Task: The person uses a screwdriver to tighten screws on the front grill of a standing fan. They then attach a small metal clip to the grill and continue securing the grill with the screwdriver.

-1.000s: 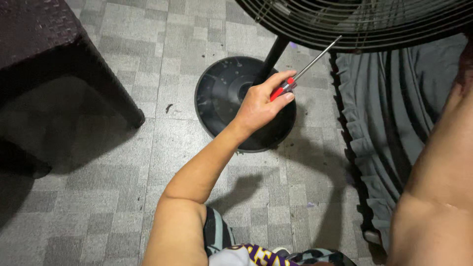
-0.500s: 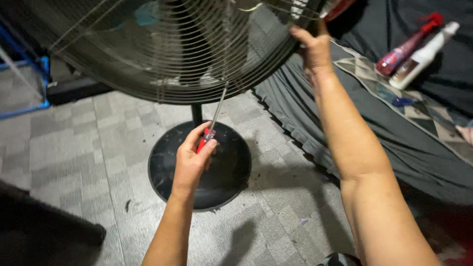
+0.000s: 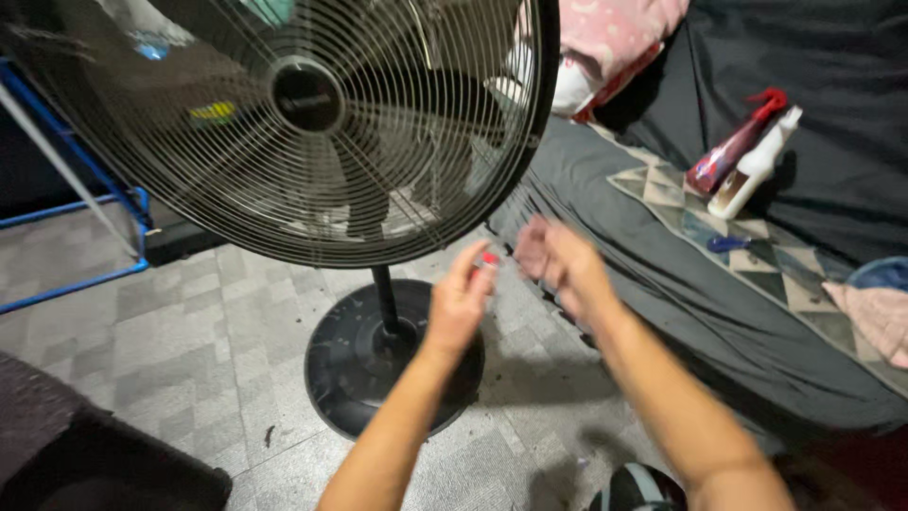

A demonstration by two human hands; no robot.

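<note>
Grey floor tiles [image 3: 189, 312] lie under a standing fan [image 3: 312, 123]. Left hand [image 3: 461, 301] clenches a red-handled screwdriver [image 3: 487, 259], its shaft blurred, apparently pointing up-right. Right hand [image 3: 558, 265], blurred, hovers just beside; its grip cannot be told.

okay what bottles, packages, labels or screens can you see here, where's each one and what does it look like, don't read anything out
White bottle: lying on the patterned cloth at upper right; slim, white with a tan lower part.
Red bottle: lying right beside the white one, on its left; slim, dark reddish with a red top.
Badge on the fan hub: middle of the wire grille; round and dark.
No screens or signs in view.
</note>
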